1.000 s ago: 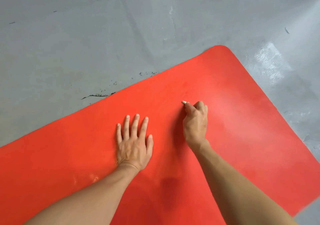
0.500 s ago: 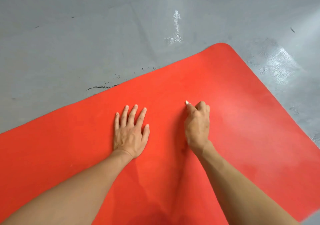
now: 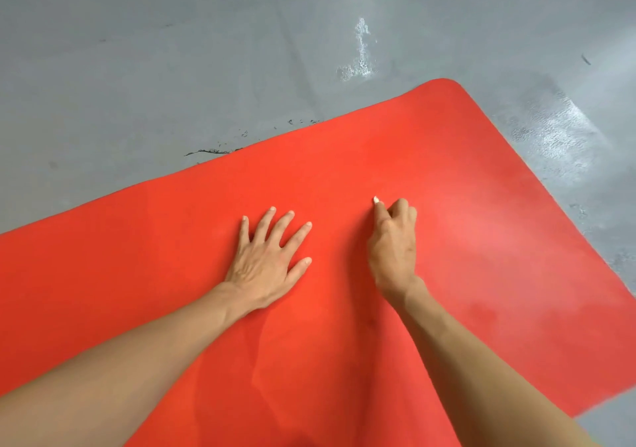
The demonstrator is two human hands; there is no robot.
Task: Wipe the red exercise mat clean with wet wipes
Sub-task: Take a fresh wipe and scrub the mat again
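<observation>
The red exercise mat point(image 3: 447, 157) lies flat on the grey floor and runs from the left edge to a rounded far right corner. My left hand point(image 3: 268, 260) presses flat on the mat's middle with its fingers spread. To its right, my right hand point(image 3: 394, 240) rests on the mat with curled fingers. A small white bit of wet wipe point(image 3: 376, 200) shows at its fingertips; the rest of the wipe is hidden under the hand.
Grey painted floor point(image 3: 172, 68) surrounds the mat, with black scuff marks point(image 3: 213, 151) by the mat's far edge. White worn patches point(image 3: 361, 50) lie beyond the far corner, and another pale patch point(image 3: 557, 133) lies to the right.
My left hand's fingers have spread wider on the mat. My right hand stays at about the same spot. The view has shifted and shows more floor beyond the mat.
</observation>
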